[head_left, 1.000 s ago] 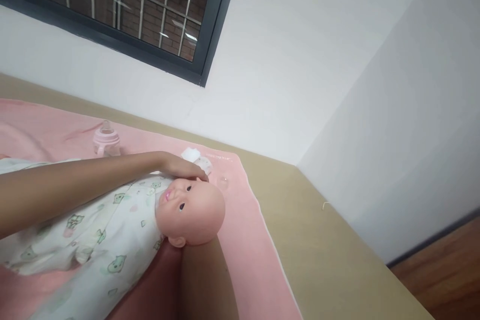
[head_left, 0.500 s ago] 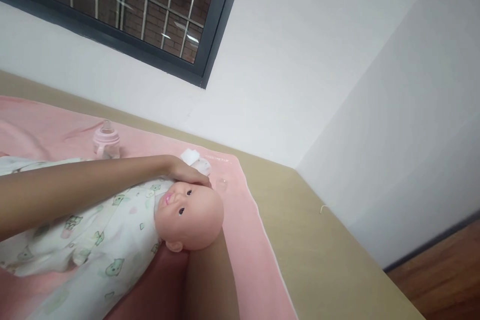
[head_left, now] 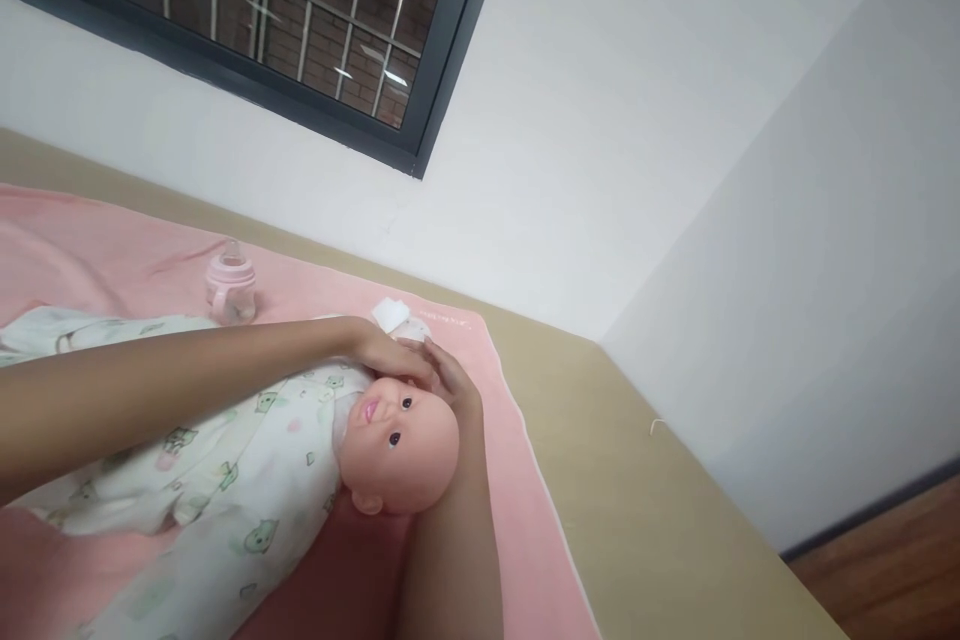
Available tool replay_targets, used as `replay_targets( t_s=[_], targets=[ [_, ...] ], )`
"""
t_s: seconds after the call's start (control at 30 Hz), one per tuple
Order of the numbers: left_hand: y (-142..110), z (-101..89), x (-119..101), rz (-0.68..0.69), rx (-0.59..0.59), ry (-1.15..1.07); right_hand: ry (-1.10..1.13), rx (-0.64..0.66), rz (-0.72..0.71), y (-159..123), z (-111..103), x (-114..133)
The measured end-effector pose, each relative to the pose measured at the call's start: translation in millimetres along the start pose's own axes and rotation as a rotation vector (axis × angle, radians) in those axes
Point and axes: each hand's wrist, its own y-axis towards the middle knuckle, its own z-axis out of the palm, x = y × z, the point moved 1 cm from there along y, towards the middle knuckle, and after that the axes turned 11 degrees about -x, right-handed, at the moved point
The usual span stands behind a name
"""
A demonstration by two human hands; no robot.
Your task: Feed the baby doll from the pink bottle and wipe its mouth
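A baby doll (head_left: 405, 455) with a bald head lies on its back in a white suit (head_left: 262, 490) with green animal prints. Across its body reaches my left hand (head_left: 386, 350), fingers bent down beside the far side of the head, their tips hidden. My right arm passes behind the crown, and my right hand (head_left: 457, 385) curls around to meet the left fingers there. Both hands look closed; what lies between their fingers is hidden. Just beyond them are a white folded piece (head_left: 391, 312) and a pale printed item (head_left: 415, 329), partly covered.
A pink baby bottle (head_left: 231, 285) with a handle stands on the pink blanket (head_left: 517, 480), beyond the doll. Under the blanket is a tan surface (head_left: 600, 480) bordered by white walls (head_left: 585, 170). A barred window (head_left: 315, 10) is above.
My right hand has come into view from behind the doll's head and met my left. A small clear item seen there earlier is now out of sight. The view has shifted slightly.
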Motion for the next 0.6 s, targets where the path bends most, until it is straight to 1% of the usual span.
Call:
replay_targets(
  t_s=[0.07, 0.1, 0.13, 0.2, 0.27, 0.33, 0.4, 0.5, 0.6],
  targets=[
    [-7, -5.0, -5, 0.036, 0.052, 0.008, 0.058, 0.008, 0.004, 1, -2, -4],
    [-11, -8.5, -7, 0.06, 0.049, 0.015, 0.09, 0.006, 0.006, 1, -3, -7],
    [-16, -12.5, -8, 0.086, 0.018, 0.026, 0.115, 0.005, 0.005, 2, -3, -10],
    [-28, -21.0, -7, 0.125, -0.087, 0.055, 0.137, 0.017, -0.016, 4, -3, -15],
    [-41, -29.0, -2, 0.134, -0.231, 0.123, 0.139, 0.054, -0.065, 5, -2, -19],
    [-56, -35.3, 5, 0.109, -0.382, 0.211, 0.136, 0.087, -0.097, 5, -1, -21],
    [-72, -39.6, 12, 0.071, -0.516, 0.255, 0.13, 0.104, -0.1, 4, 2, -22],
    [-95, -42.5, 23, -0.001, -0.671, 0.169, 0.126, 0.119, -0.073, 2, 6, -20],
    [-111, -42.9, 35, -0.063, -0.741, 0.062, 0.119, 0.115, -0.051, 2, 10, -18]
  ],
)
